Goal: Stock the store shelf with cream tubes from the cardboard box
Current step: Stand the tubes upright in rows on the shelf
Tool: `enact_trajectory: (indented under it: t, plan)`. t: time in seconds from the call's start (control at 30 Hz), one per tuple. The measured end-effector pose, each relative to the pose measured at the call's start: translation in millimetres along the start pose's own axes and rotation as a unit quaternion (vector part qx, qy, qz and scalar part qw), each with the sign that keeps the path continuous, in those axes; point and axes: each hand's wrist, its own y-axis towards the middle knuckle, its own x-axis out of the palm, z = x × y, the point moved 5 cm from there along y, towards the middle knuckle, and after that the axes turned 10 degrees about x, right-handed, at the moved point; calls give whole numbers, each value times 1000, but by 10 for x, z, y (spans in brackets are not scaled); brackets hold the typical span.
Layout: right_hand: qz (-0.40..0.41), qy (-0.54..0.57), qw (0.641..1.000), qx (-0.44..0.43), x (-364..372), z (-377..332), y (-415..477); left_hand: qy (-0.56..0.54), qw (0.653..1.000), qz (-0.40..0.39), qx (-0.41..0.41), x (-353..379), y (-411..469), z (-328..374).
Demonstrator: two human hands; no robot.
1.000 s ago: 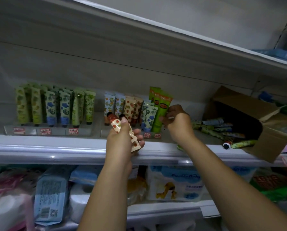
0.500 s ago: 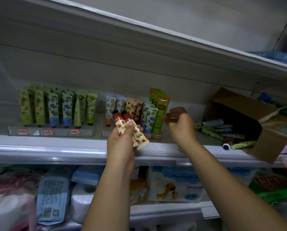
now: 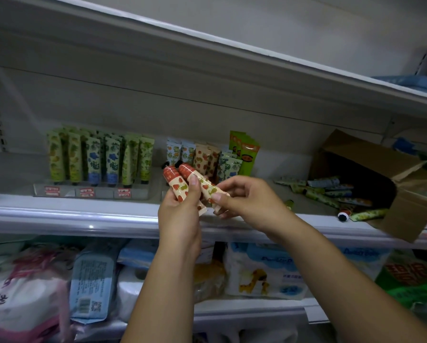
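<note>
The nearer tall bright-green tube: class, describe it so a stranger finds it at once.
Find the brown cardboard box lying open on the white shelf's right. Left of it stand small patterned tubes. At their right end, two plain green ones rise taller; the nearer tall bright-green tube is the front, right-hand one.

Nothing legible, red price tags [image 3: 86, 193] blurred, green pack [image 3: 410, 276] perhaps Chinese characters

Dim, flat light; soft focus, edges bowed by the wide lens.
</note>
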Motion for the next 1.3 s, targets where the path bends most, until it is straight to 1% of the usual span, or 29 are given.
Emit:
enact_trajectory:
  t: [0.07,0.17,0.23,0.33,0.4,0.43,0.5,0.57,0.6,0.67,0.8,0.87,0.93,1.0,1.1,1.2,1.3]
  plan:
    - [25,10,1000,-4,-46,-37,18,8,1000,13,16,-30,4,38]
    - [66,-29,997,-22,-152,-163,42,27,995,78,57,-136,29,117]
    - [88,-33,995,-33,-213,-272,41,29,992,105,65,-167,29,150]
    - [113,10,993,-16,-300,-404,79,23,995,93,37,-139,18,115]
    - [97,40,994,15,-355,-475,127,16,996,87,25,-111,12,83]
    - [90,30,995,24,-379,-519,147,15,996,89,26,-99,12,74]
    - [103,-54,993,14,-425,-631,191,15,994,99,41,-83,5,77]
    - [153,-171,973,-22,-469,-780,263,32,991,117,58,-76,0,99]
    - [175,-213,961,-37,-480,-846,312,42,989,126,65,-79,0,114]
    - [195,-269,942,-54,-477,-951,417,39,988,139,61,-83,-1,123]
    - [209,-357,908,-64,-421,-1074,599,10,988,149,28,-87,-2,89]
    - [236,-418,875,-60,-391,-1132,688,0,990,143,20,-85,4,84]
    - [251,-488,836,-31,-343,-1171,792,-5,991,132,22,-83,25,107]
    - [260,-524,811,-14,-296,-1194,897,-7,992,122,36,-84,51,159]
    - [259,-545,797,-2,-265,-1145,1031,-20,992,111,53,-88,96,239]
    - [244,-583,775,-4,-245,-1067,1102,-32,993,103,46,-114,154,280]
    - [245,-603,759,-10,-243,-1020,1131,-38,994,95,42,-128,170,305]
